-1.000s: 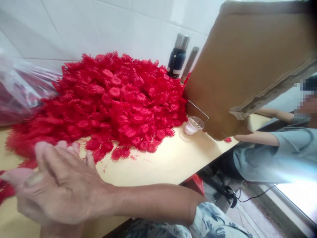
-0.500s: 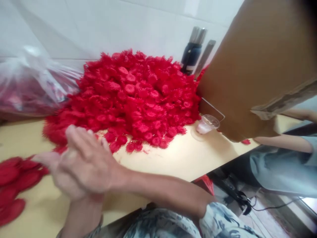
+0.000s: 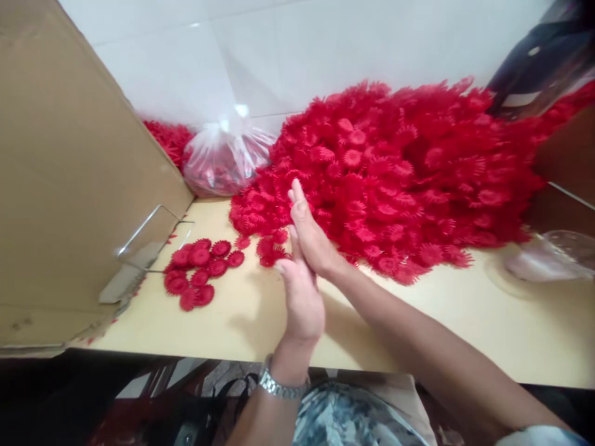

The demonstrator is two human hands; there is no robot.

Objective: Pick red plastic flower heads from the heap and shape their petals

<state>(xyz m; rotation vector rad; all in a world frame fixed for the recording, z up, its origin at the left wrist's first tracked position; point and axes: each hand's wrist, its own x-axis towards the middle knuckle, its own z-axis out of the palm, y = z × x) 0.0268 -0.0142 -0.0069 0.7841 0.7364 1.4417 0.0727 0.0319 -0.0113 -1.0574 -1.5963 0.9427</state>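
Note:
Palm to palm, my two hands meet above the table (image 3: 218,334), in front of a big heap of red fringed discs (image 3: 372,179). My left hand (image 3: 302,303), with a metal watch on its wrist, is the nearer one; its thumb points up and left. My right hand (image 3: 313,238) lies against it with fingers stretched out. Whatever may be between the palms is hidden. To the left of the hands lies a small group of red discs (image 3: 199,269), some overlapping. A few loose discs (image 3: 271,248) sit just beyond my left thumb.
A cardboard sheet (image 3: 83,173) stands at the left, with a bent wire (image 3: 139,229) beside it. A knotted clear plastic bag (image 3: 227,161) rests by the wall. At the right are a clear plastic cup (image 3: 553,257), a dark bottle (image 3: 539,68) and brown cardboard (image 3: 569,161).
The view has swung left, bringing in the left cardboard and the whole small disc group. My hands are still pressed together, now seen more edge-on.

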